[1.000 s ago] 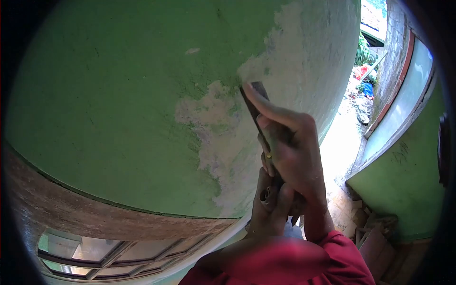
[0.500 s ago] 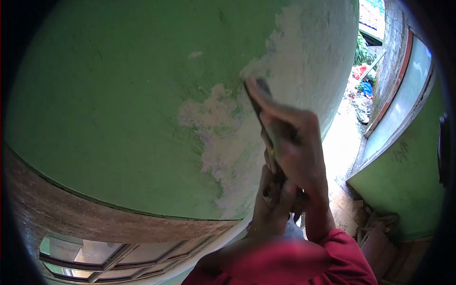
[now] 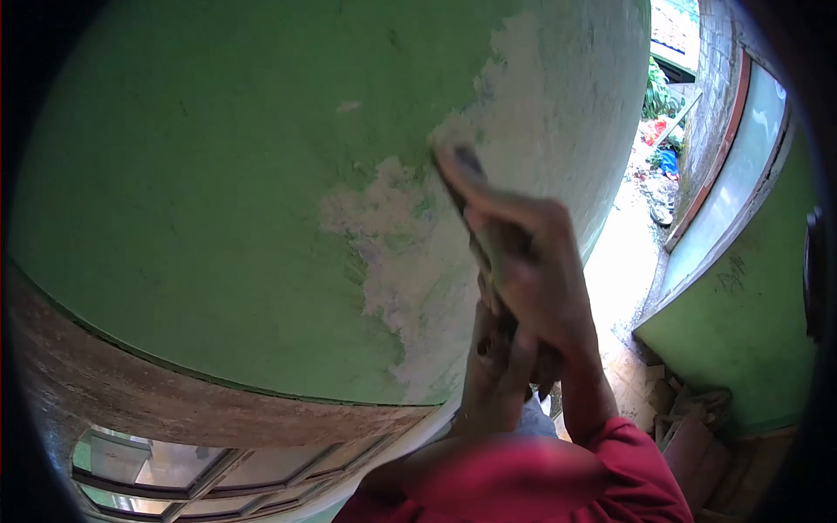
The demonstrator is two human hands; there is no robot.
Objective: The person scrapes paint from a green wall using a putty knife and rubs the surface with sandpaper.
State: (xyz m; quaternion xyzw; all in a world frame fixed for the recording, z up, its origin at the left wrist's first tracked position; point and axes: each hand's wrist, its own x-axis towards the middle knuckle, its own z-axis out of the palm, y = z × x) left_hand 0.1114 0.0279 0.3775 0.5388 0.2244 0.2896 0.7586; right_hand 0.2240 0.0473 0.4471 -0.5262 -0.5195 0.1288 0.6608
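A green wall (image 3: 218, 218) with a large bare, pale plaster patch (image 3: 418, 288) faces me. My right hand (image 3: 536, 270) is closed round a thin, dark flat tool (image 3: 452, 186), seen nearly edge-on, its tip against or very near the patch's upper edge. One finger stretches along the tool; its exact kind is hidden by the hand and blur. Below, my left hand (image 3: 506, 370) is closed close under the right one, near the lower end of the tool. What its fingers hold is mostly hidden.
A brown ledge (image 3: 174, 383) and wooden-framed panes (image 3: 227, 471) lie at the lower left. To the right, a bright passage (image 3: 623, 253) leads towards plants and litter. Wood scraps (image 3: 689, 418) lie by a low green wall (image 3: 741, 349).
Both hands and the tool have shifted slightly left in view. The wall patch has also shifted a little left, so the camera has turned slightly. Both grips look unchanged.
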